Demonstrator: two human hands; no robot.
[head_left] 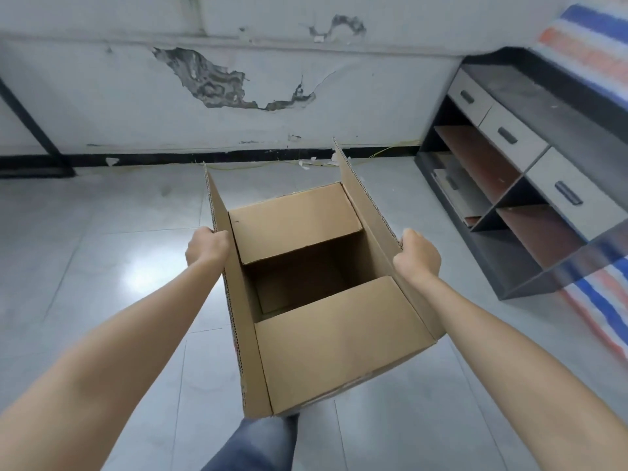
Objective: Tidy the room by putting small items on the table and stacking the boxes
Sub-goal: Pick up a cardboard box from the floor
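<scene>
Brown corrugated cardboard box [339, 341], open-topped and empty as far as its dark inside shows, hangs between both hands above the glossy grey tiled floor [102, 266], apparently lifted clear of it. The left hand [207, 248] curls its fingers over the edge of the left long flap; the right hand [416, 256] clamps the right flap likewise. Flaps bend, so I judge a hold lower on the walls or under the base would carry it steadier; keep it level. No second box shows. A black shelving cabinet with grey drawers [530, 185] stands near on the right, against a red, blue and white striped tarpaulin [594, 45]. The person's blue-jeaned leg [258, 443] is beneath the box's near edge.
</scene>
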